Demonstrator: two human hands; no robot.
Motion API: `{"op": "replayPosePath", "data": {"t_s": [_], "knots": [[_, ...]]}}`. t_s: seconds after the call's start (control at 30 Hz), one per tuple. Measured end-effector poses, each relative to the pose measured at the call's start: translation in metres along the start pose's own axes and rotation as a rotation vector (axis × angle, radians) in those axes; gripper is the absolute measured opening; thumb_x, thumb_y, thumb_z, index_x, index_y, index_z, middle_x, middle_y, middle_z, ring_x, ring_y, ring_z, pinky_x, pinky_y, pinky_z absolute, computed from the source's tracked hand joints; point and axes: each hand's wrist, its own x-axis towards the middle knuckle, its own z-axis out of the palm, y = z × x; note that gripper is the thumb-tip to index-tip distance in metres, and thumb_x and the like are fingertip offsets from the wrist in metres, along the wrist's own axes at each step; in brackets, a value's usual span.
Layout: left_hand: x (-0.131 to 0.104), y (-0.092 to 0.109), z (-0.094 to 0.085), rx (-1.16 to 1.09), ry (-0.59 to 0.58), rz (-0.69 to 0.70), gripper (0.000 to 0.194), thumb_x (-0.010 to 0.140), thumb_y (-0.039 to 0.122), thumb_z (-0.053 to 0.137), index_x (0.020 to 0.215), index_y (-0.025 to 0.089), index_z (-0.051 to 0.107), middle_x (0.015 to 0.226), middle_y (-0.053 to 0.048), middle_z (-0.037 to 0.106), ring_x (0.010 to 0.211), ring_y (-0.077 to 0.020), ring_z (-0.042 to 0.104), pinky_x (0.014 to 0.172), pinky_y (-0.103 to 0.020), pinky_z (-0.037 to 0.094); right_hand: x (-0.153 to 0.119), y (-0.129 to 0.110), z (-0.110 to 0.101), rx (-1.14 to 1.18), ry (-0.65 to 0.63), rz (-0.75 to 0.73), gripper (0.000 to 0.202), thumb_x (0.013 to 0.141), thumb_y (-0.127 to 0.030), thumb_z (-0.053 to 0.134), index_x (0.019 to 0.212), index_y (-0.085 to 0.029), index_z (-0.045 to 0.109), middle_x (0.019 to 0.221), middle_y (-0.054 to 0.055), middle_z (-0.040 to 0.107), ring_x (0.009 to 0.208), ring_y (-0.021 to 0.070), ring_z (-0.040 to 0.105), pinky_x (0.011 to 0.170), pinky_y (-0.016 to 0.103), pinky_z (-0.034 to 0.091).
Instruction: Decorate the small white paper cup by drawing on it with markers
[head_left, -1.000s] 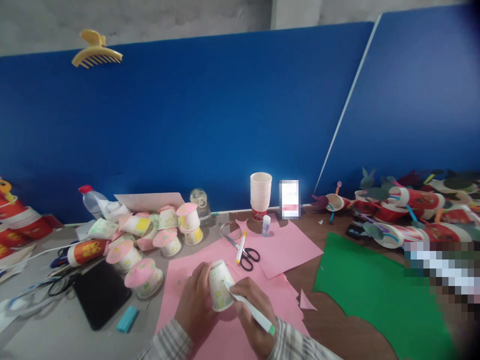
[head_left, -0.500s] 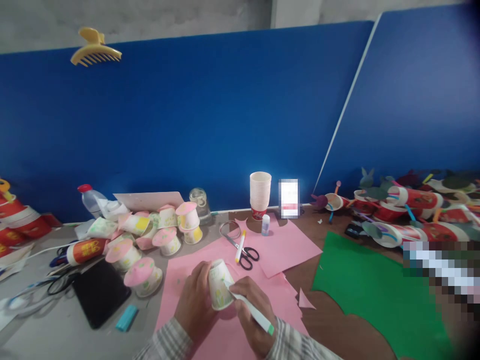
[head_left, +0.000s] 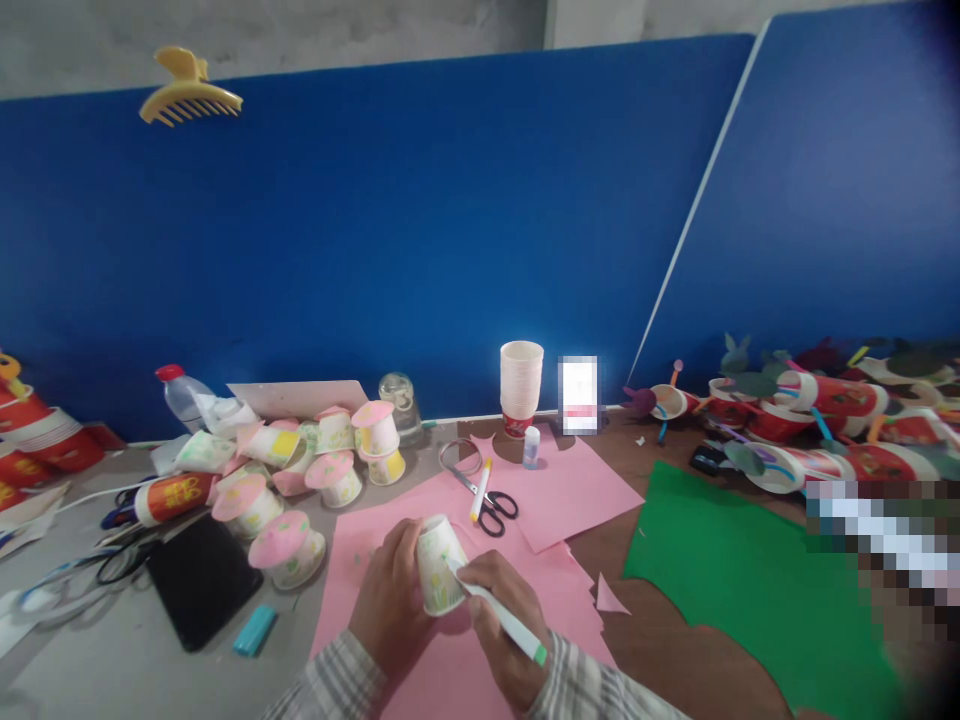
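Note:
My left hand (head_left: 390, 585) is closed around the left side of a white paper cup (head_left: 439, 570), which is upside down and tilted, with green and yellow marks on its wall. In my right hand (head_left: 506, 610) is a white marker (head_left: 510, 625) with a green end, its tip meeting the right side of the cup. Beneath both hands lie sheets of pink paper (head_left: 442, 690). Just beyond the cup rest black-handled scissors (head_left: 491, 510) and a yellow-ended white marker (head_left: 481, 490). A glue stick (head_left: 531, 448) stands farther back.
Decorated cups with pink tops (head_left: 285, 545) cluster on the left, near a black tablet-like slab (head_left: 202, 580) and a blue block (head_left: 255, 630). Stacked paper cups (head_left: 520, 385) stand at the back. Green paper (head_left: 720, 560) and red cup figures (head_left: 832, 400) occupy the right.
The view has shifted very slightly. Both hands keep nearly the same pose, with the marker still against the cup.

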Motion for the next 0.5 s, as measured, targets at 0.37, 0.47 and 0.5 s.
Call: {"op": "replayPosePath", "data": {"t_s": [0.37, 0.47, 0.5], "knots": [[-0.0032, -0.0023, 0.0020, 0.011, -0.001, -0.007, 0.076, 0.054, 0.048, 0.059, 0.117, 0.021, 0.026, 0.108, -0.008, 0.044, 0.098, -0.0256, 0.045, 0.081, -0.040, 0.043, -0.0007, 0.0015, -0.0002, -0.019, -0.015, 0.005, 0.021, 0.075, -0.012, 0.050, 0.092, -0.020, 0.060, 0.074, 0.001, 0.059, 0.063, 0.0177, 0.060, 0.057, 0.027, 0.050], [-0.0013, -0.0006, 0.0012, 0.003, 0.009, -0.005, 0.076, 0.055, 0.049, 0.058, 0.117, 0.021, 0.026, 0.107, -0.008, 0.045, 0.097, -0.0253, 0.046, 0.080, -0.040, 0.043, -0.0010, 0.0027, 0.0003, -0.026, 0.004, 0.007, 0.021, 0.075, -0.012, 0.050, 0.093, -0.020, 0.060, 0.074, 0.001, 0.059, 0.063, 0.0178, 0.060, 0.057, 0.028, 0.050], [-0.0009, -0.0003, 0.0011, -0.001, 0.008, -0.008, 0.076, 0.054, 0.049, 0.059, 0.117, 0.021, 0.026, 0.107, -0.008, 0.045, 0.097, -0.0252, 0.046, 0.080, -0.040, 0.043, -0.0011, 0.0027, 0.0003, -0.027, 0.002, 0.008, 0.021, 0.075, -0.013, 0.050, 0.092, -0.020, 0.060, 0.074, 0.001, 0.059, 0.063, 0.0177, 0.060, 0.057, 0.028, 0.050]]}}
